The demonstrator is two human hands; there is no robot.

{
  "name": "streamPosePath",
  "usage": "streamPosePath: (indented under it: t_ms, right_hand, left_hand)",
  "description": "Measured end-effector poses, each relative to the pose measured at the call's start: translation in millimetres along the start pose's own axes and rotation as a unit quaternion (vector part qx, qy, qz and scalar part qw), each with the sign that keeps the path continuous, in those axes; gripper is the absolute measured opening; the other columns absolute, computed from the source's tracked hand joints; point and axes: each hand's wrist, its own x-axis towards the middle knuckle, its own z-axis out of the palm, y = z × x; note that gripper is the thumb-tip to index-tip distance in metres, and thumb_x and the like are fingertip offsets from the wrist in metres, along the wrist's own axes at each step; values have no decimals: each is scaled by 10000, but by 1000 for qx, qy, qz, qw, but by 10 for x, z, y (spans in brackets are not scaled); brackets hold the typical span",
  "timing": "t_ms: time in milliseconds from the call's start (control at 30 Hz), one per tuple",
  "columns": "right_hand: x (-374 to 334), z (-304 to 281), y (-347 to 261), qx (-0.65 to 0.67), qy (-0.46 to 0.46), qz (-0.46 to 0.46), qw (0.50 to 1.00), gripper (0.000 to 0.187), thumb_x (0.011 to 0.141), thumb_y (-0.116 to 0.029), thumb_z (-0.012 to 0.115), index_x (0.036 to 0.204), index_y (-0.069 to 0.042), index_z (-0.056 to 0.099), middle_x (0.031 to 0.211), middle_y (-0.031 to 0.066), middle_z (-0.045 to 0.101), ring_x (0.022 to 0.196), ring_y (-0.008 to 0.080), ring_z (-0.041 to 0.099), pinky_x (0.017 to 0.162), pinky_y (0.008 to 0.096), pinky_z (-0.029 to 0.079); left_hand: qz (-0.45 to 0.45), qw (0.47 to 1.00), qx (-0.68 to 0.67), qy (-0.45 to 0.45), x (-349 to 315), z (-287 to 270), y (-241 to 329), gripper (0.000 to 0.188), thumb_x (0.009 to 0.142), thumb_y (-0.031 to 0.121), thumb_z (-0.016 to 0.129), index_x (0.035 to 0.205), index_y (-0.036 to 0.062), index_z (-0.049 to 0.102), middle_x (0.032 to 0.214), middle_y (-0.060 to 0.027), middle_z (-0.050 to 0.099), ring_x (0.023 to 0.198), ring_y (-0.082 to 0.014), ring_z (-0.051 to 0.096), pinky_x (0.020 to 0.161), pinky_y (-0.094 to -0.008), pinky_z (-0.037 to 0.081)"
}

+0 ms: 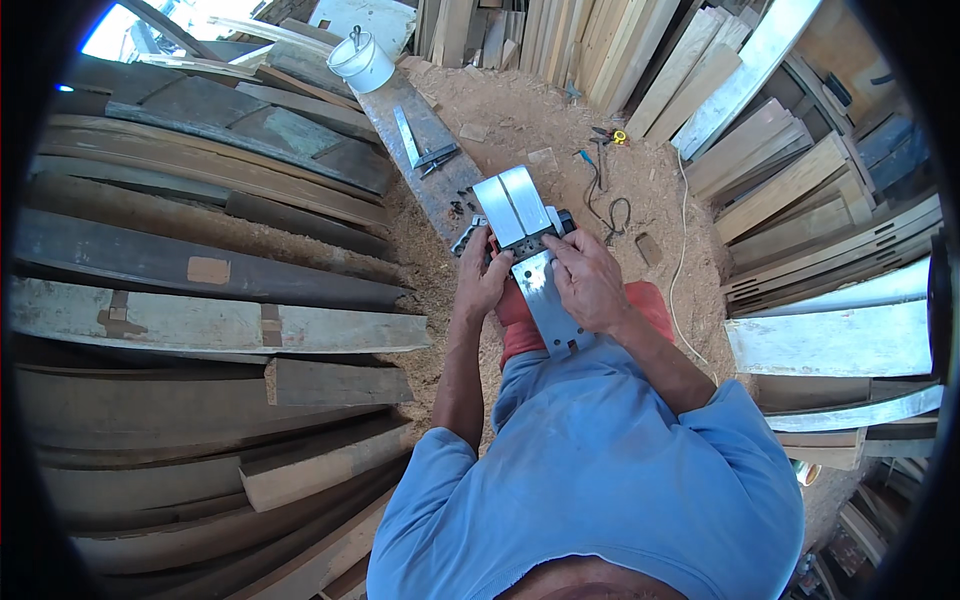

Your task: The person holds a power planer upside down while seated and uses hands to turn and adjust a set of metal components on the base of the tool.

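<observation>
Planer [525, 245] upside down on the lap, between both hands. Left hand [483, 282] grips its side, right hand [590, 285] clamps the sole. Keep it steady; fingers off the blade slot.

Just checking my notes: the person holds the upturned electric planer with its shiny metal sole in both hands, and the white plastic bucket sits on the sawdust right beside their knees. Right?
Not quite. In the head view both hands, left hand and right hand, do hold the upturned electric planer with its shiny metal sole, but the white plastic bucket stands far off, on the long plank.
</observation>
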Motion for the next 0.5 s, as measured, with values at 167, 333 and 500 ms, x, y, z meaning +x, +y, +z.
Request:
streamPosePath:
  t_ms: [167,333,500]
  right_hand:
    - [6,16,23,-1,0,-5,1000,387,922,-61,624,1298,7,681,1023,156,619,967,326,613,863,425,509]
    - [16,38,49,2,-5,-11,1000,401,913,-65,633,1305,6,678,1031,153,611,971,328,605,873,429,504]
    - [49,51,61,-1,-8,-9,1000,410,908,-69,638,1309,6,675,1041,153,605,973,322,605,865,425,509]
  left_hand:
    - [3,1000,8,-3,8,-7,-2,408,840,166,598,1198,-29,581,1048,-161,608,998,-269,593,921,-382,475]
    - [-8,1000,-13,-2,2,-11,-34,398,841,175,598,1184,-25,581,1034,-146,598,980,-250,583,907,-373,473]
    - [-18,1000,-9,0,8,-12,4,388,847,170,593,1183,-23,583,1041,-141,603,987,-247,585,913,-372,472]
